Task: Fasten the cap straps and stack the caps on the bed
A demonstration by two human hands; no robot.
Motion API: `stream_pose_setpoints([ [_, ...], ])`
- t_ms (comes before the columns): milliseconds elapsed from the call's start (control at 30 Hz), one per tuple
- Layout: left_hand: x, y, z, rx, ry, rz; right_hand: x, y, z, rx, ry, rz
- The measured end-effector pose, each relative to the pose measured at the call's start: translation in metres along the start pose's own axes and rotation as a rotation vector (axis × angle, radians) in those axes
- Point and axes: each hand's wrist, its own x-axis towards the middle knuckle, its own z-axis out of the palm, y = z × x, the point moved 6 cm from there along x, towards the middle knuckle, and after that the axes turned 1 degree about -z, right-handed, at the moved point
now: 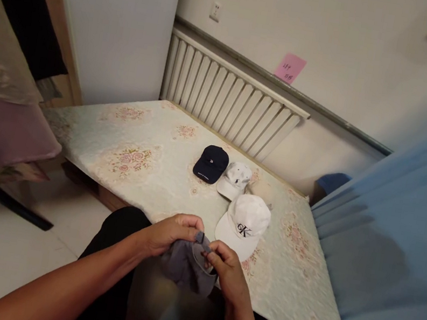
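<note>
A grey baseball cap [189, 269] is held over my lap, its back strap and opening turned up toward me. My left hand [173, 234] pinches the strap's left part near a small dark buckle. On the other side, my right hand [225, 267] grips the strap end between thumb and fingers. Just beyond my hands lies a white cap with black "CK"-like letters [247, 221]. Behind it are a smaller white cap with a dark logo [236, 177] and a navy cap [212, 163]. A beige cap [260, 187] is partly hidden behind the white ones.
The caps lie on a pale floral-covered bed or table [170, 174]. A white radiator [224, 93] runs along the wall behind, below a pink note [290, 68]. A blue curtain [402, 230] hangs at right. Clothes or fabric [1, 130] hang over a chair-like frame at left.
</note>
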Motion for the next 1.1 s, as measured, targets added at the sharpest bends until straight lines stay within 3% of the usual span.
stream_pose_setpoints([
  [100, -0.001, 0.015, -0.01, -0.122, 0.04, 0.102, -0.003, 0.008, -0.008, 0.06, 0.107, 0.044],
  [200, 0.003, 0.03, -0.022, -0.169, 0.162, 0.153, -0.009, -0.002, -0.005, 0.08, 0.199, 0.031],
  [333, 0.01, 0.053, -0.041, -0.118, 0.324, 0.204, -0.004, -0.033, 0.019, -0.233, 0.008, -0.002],
  [400, 0.011, 0.068, -0.048, -0.092, 0.32, 0.208, 0.009, -0.047, 0.023, -0.236, -0.055, -0.041],
  [467, 0.008, 0.085, -0.057, -0.075, 0.279, 0.204, 0.031, -0.058, 0.018, -0.107, -0.025, -0.063],
  [600, 0.005, 0.127, -0.09, 0.034, 0.203, 0.195, 0.1, -0.077, 0.01, 0.158, 0.033, -0.062],
  [700, 0.029, 0.157, -0.141, 0.235, 0.282, 0.121, 0.177, -0.086, 0.02, 0.159, -0.036, -0.045],
  [767, 0.052, 0.179, -0.189, 0.429, 0.48, 0.154, 0.238, -0.087, 0.022, -0.037, 0.018, -0.073],
  [867, 0.071, 0.205, -0.258, 0.908, 0.989, 0.256, 0.32, -0.073, 0.021, -0.169, 0.135, -0.087],
  [967, 0.076, 0.181, -0.297, 0.998, 1.125, 0.225, 0.354, -0.047, 0.017, -0.291, 0.272, -0.094],
  [1033, 0.068, 0.15, -0.306, 1.129, 1.193, 0.168, 0.341, -0.026, 0.023, -0.347, 0.284, -0.101],
  [1100, 0.056, 0.113, -0.301, 1.289, 1.234, 0.098, 0.307, -0.004, 0.036, -0.374, 0.219, -0.103],
])
